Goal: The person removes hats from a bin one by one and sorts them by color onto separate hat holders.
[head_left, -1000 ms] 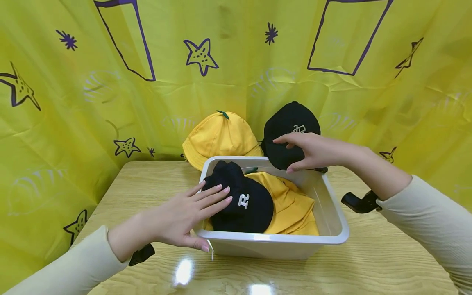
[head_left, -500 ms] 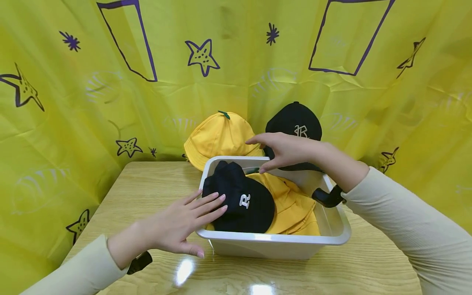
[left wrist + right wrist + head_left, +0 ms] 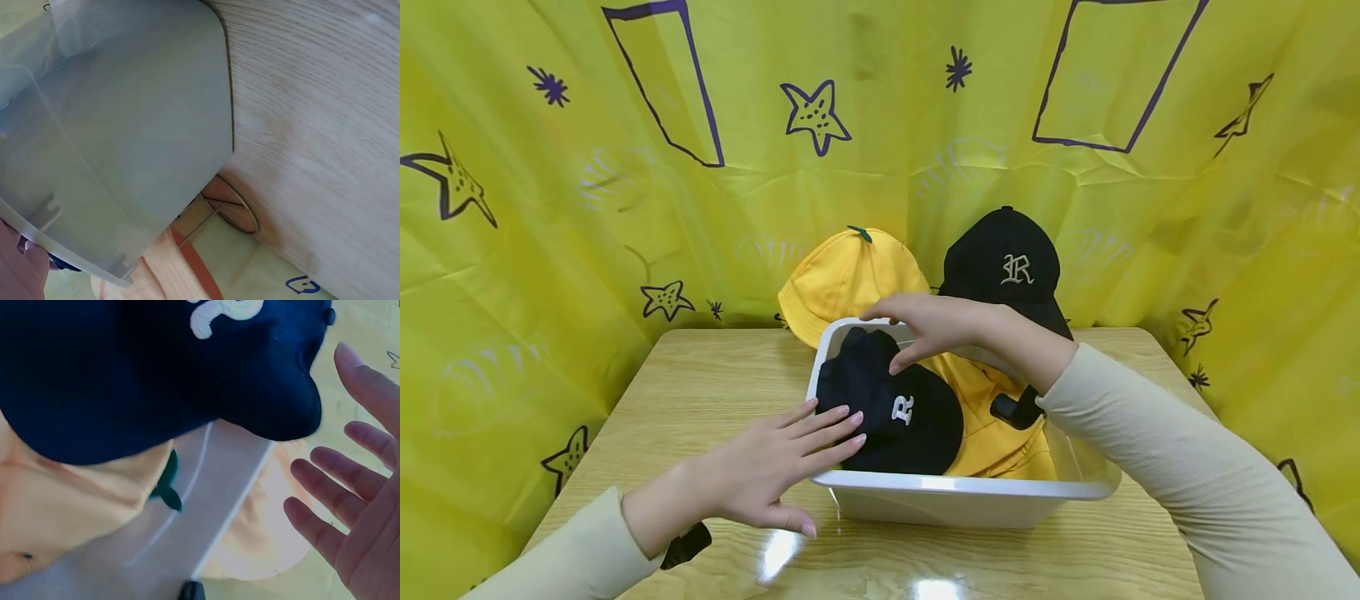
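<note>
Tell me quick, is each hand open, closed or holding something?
Left hand: open and spread out by the black cap in the bin, holding nothing.
Right hand: open above the bin, holding nothing.

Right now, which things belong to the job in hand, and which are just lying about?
Likely the job:
white bin
black cap in the bin
yellow hat in the bin

Seemingly just about:
yellow hat behind the bin
black cap behind the bin
starry curtain
</note>
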